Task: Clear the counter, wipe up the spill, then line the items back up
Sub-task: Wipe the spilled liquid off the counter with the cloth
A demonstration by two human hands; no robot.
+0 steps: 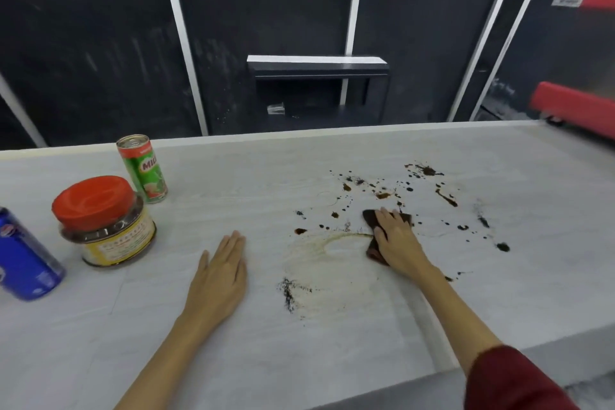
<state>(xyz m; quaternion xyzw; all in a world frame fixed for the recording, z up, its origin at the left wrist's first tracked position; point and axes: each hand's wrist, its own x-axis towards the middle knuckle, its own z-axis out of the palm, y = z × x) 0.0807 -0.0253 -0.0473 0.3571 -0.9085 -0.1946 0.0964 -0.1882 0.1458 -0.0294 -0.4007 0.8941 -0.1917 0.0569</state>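
A dark brown spill (446, 197) lies in blots and streaks across the right half of the pale counter (233, 326), with a smeared ring nearer me. My right hand (396, 243) presses flat on a dark brown cloth (370, 218) at the spill's middle. My left hand (221, 273) rests flat on the counter, fingers together, holding nothing. At the left stand a green Milo can (143, 168), a jar with a red lid (103, 223) and a blue can (25, 260), all upright.
The counter's far edge runs along a dark wall with white strips and a black shelf (317, 67). A red cart (575, 106) stands past the far right corner. The counter's near edge slants at the lower right.
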